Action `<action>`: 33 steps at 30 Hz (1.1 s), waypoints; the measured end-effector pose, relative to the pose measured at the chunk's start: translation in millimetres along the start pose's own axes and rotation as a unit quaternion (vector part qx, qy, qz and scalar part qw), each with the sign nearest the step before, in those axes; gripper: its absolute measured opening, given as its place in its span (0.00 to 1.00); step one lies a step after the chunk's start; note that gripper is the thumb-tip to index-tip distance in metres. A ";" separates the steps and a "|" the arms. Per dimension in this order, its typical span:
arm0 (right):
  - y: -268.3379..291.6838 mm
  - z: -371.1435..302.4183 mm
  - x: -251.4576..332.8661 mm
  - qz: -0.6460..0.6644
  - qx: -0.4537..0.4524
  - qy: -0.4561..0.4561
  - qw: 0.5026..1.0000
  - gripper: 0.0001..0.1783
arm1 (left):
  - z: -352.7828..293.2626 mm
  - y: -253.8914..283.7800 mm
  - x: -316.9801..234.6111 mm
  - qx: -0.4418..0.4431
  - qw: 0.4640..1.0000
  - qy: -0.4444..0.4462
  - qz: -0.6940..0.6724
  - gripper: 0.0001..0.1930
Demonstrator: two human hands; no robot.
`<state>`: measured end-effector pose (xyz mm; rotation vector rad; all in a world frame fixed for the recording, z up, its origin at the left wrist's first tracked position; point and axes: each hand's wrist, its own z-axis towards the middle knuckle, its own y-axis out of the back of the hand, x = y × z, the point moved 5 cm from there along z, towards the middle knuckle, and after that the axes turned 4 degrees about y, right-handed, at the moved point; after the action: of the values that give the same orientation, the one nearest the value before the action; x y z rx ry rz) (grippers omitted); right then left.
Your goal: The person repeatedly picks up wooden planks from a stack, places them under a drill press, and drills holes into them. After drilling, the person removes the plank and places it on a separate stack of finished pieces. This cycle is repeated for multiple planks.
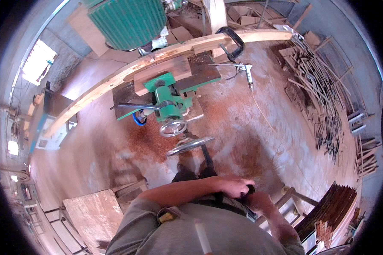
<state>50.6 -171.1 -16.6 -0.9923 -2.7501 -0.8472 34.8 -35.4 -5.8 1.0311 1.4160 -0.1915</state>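
My left hand [235, 186] reaches across my waist to my right side. Its fingers are closed around a small dark object [248, 190] whose kind I cannot make out. Just beside it is my right hand [258, 201], held low at the hip, closed against the same dark thing, its fingers mostly hidden. Ahead of me stands a green woodworking machine [168, 104] with a chromed handwheel [191, 145] nearest to my feet. A block of wood [168, 72] sits in its clamp, apart from both hands.
A long wooden beam [127, 70] spans the machine, with a black C-clamp [235, 42] on it. The green motor [127, 21] is behind. An air blow gun [248, 76] hangs at the right, its hose trailing down. Sawdust [151, 140] covers the floor; wood strips [323, 93] lie right.
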 end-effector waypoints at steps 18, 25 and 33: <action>-79.1 -55.0 -52.5 0.225 0.088 -0.002 0.970 0.19 | 16.0 -21.0 9.8 0.009 1.000 -0.007 0.004 0.08; -66.1 -64.1 -41.4 0.367 0.100 -0.077 0.921 0.17 | 19.8 -22.8 11.0 -0.003 1.000 -0.011 0.002 0.08; -51.7 -53.5 -39.9 0.116 -0.001 0.099 0.988 0.15 | 20.1 -22.4 25.8 -0.064 0.998 0.001 -0.028 0.08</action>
<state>45.0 -254.7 -6.7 -1.1345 -2.4120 -0.8581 39.9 -50.3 -42.2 0.8877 1.4413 -0.1398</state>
